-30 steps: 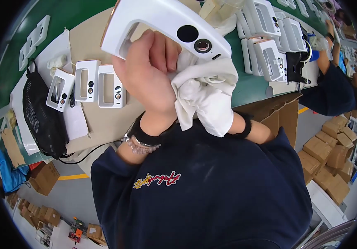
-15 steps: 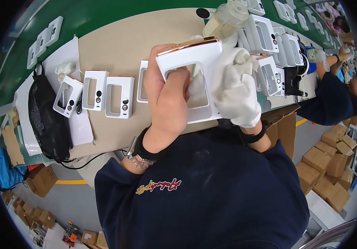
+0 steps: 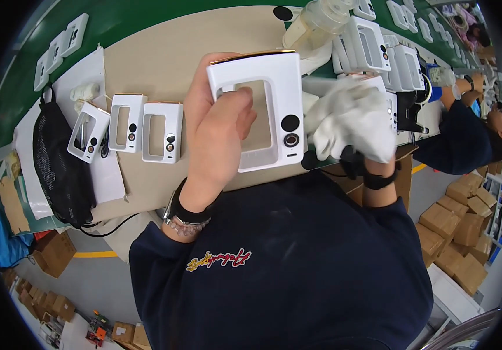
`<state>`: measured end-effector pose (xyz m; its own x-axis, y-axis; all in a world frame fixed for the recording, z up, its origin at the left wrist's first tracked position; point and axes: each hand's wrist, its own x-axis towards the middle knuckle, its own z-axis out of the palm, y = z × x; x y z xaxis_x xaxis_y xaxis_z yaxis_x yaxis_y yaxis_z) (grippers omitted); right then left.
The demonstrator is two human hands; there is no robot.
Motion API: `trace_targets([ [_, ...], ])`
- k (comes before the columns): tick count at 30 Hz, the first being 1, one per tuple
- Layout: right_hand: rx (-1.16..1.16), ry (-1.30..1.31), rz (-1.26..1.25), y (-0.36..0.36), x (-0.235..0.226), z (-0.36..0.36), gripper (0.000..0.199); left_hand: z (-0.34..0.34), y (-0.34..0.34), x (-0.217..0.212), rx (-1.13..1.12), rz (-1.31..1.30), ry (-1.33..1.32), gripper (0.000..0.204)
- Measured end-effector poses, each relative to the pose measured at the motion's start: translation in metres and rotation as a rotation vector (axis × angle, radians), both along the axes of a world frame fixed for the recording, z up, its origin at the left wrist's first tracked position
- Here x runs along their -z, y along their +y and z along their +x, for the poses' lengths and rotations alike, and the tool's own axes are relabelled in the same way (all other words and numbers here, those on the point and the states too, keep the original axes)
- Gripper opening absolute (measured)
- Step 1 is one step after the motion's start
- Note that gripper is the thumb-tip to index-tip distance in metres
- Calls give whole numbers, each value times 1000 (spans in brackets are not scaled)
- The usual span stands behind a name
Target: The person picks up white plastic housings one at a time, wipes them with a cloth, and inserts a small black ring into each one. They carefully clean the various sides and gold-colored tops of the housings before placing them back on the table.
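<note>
My left hand (image 3: pixel 213 131) holds up a white rectangular housing (image 3: pixel 289 84) with a large opening, its fingers curled through that opening around the side bar. A gold-coloured line runs along the top edge of the housing, and its right side carries a black disc and a round ringed hole. Just right of it is my right hand (image 3: pixel 359 131), closed in a bunched white cloth (image 3: pixel 335 114) that hides its fingers. The cloth is motion-blurred and stands apart from the housing.
Three similar housings (image 3: pixel 163 133) stand on the beige table (image 3: pixel 163 64) at left, beside a black mesh pouch (image 3: pixel 61 163). More housings (image 3: pixel 368 44) crowd the right side near a clear jar (image 3: pixel 315 26). A co-worker (image 3: pixel 467 137) sits farther right.
The housing has turned so its face with the disc and hole shows, and it has shifted slightly left. My right hand and the cloth have moved right, away from it.
</note>
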<state>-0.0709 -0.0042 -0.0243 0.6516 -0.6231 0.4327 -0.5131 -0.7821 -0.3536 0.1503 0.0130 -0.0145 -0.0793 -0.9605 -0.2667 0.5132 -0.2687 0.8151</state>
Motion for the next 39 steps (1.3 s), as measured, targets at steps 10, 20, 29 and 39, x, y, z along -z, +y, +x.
trace_targets([
  [10,343,-736,594,4,-21,87,42,-13,-4,18,52,-139,-90,22],
  [20,200,-111,791,-13,-27,89,31,0,0,18,251,-676,-1235,38],
  [29,140,-1261,1278,28,31,49,39,12,-13,9,173,-242,-9,57],
  [39,73,-449,474,16,5,109,46,-14,-18,-1,-143,-452,-105,55],
])
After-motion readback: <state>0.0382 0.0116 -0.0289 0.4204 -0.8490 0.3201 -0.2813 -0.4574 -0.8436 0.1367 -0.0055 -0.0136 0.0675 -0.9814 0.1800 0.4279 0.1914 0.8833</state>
